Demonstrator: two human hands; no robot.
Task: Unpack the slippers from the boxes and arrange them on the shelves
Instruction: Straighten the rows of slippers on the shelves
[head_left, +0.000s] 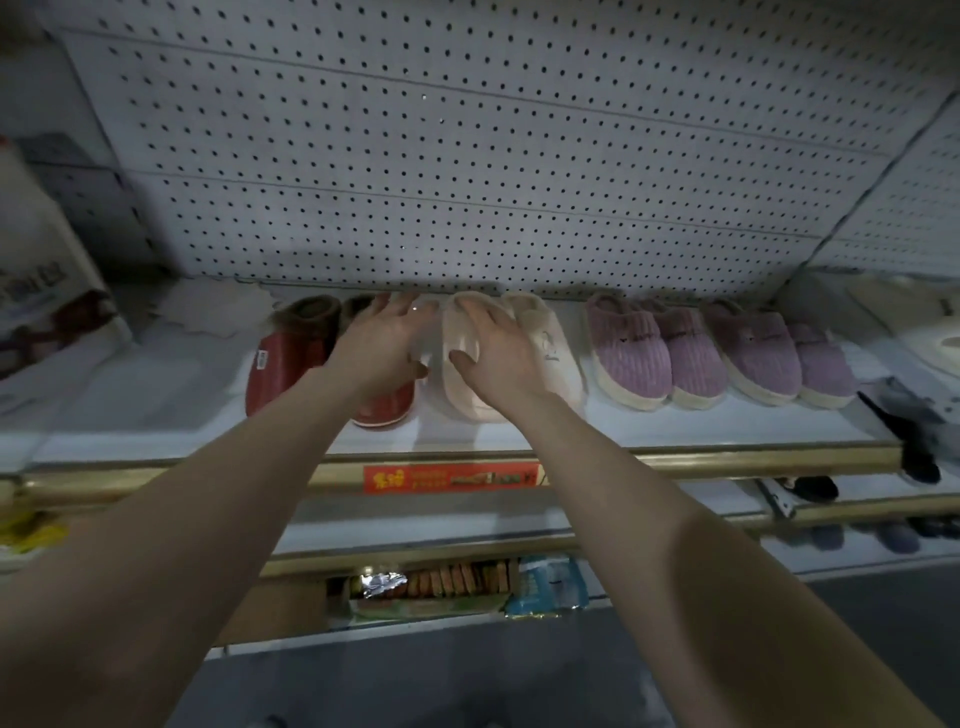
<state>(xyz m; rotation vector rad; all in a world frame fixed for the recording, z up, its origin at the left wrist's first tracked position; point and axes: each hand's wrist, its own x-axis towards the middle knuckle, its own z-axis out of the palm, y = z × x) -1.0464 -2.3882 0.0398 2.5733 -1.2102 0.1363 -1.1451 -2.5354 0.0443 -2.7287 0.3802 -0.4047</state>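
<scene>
The person is working partway through the job, to judge by the shelf (727, 431). A red-brown pair (283, 364) with smooth, shiny uppers and dark fuzzy collars is already standing at the left. Four lilac slippers (631, 358) in ribbed, corduroy-like plush on thick cream soles are lined up toes-outward at the right. Between them, a pale slipper (465, 397) and its mate (556, 358) are being settled side by side. Both are rounded, soft and fleecy, with open backs towards the pegboard (467, 182).

The right hand (493, 358) is lying flat on top of the pale slipper, its fingers (483, 317) spread apart and straight and the thumb resting on the upper, pressing rather than gripping. The left hand (384, 338) is reaching just beside it, fingers (395, 306) also apart and extended. Something whitish lies under its palm that could be another slipper or a wrapper; the dim, blurred view is not settling which.

The wide bare stretch of shelf at the left suggests more pairs are waiting to be placed. No open box is showing here, so how many remain cannot be told. A red price label (452, 478) is sitting on the gold shelf rim below.
</scene>
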